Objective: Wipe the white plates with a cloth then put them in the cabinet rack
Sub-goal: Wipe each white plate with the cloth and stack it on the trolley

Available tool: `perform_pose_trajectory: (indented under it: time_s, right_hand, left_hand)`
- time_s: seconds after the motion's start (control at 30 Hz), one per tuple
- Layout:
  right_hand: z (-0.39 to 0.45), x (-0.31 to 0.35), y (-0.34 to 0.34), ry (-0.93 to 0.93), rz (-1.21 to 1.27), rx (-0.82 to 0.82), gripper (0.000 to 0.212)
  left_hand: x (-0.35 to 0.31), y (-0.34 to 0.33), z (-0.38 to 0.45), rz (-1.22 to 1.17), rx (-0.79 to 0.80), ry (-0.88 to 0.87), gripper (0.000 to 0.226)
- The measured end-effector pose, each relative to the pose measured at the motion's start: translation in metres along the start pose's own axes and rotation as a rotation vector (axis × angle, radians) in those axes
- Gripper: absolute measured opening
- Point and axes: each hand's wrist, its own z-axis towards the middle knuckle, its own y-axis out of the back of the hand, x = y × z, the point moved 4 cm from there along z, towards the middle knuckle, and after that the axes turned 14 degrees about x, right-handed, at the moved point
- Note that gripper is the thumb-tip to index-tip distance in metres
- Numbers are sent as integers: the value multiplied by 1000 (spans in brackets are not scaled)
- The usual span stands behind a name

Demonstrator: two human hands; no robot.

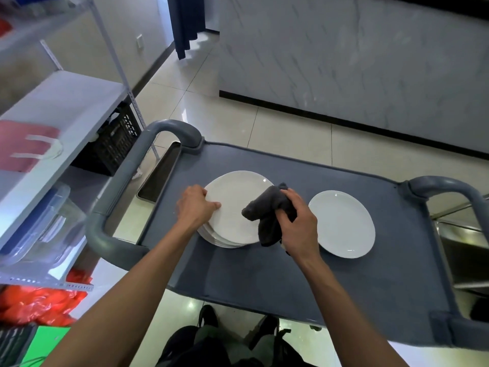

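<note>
A stack of white plates (232, 200) sits on the grey cart top (304, 274). My left hand (195, 207) grips the top plate's left rim, thumb on its face. My right hand (299, 223) is closed on a dark grey cloth (267, 210), which hangs over the right side of the top plate. One more white plate (342, 225) lies alone to the right of the stack, flat on the cart.
The cart has grey handles at its left (127, 181) and right (455, 189) ends. A white shelf unit (66, 107) stands at the left with a red bag, clear bins and a black crate (113, 144). A marble counter (357, 62) stands beyond.
</note>
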Motion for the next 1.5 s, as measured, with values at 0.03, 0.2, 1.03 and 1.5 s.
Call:
perform_pose_trajectory:
  time_s: [0.03,0.2,1.03,1.5]
  right_hand:
    - [-2,1,0,0,0,-4,40]
    - [-7,1,-1,-11,-13,-22,42]
    - [-15,25,2,62,-119,2,43]
    - [-4,2,52,125,-565,-102,49]
  left_hand:
    - [0,0,-1,-25,10,1,40]
    - [7,6,-3,-119,38,2,32]
    - [-32,14,-23,-799,248,-175,19]
    - [-120,-27,-47,-869,286,-286,24]
